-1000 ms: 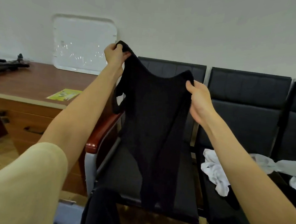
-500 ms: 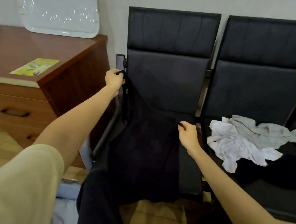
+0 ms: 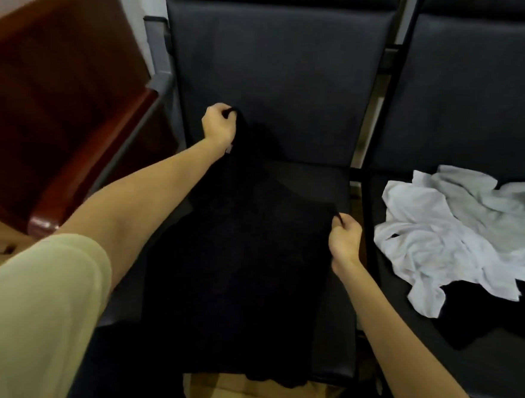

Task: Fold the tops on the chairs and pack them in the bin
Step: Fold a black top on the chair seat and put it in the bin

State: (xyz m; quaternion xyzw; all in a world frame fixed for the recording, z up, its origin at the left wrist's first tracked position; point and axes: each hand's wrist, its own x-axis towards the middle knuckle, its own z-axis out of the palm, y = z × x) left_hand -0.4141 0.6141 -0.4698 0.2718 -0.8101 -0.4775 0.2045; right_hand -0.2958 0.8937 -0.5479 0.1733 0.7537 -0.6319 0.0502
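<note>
Top (image 3: pixel 238 259), black, lies spread on the left chair's seat (image 3: pixel 335 343), hem hanging over the front edge. Left hand (image 3: pixel 218 124) pinches one strap up by the backrest, right hand (image 3: pixel 344 238) pinches the other near the seat's right side; both grips closed on cloth. Risk: black on black, so a crooked fold may go unnoticed, or the hem drags it off. Bin isn't visible. White tops (image 3: pixel 457 231) wait on the next chair.
</note>
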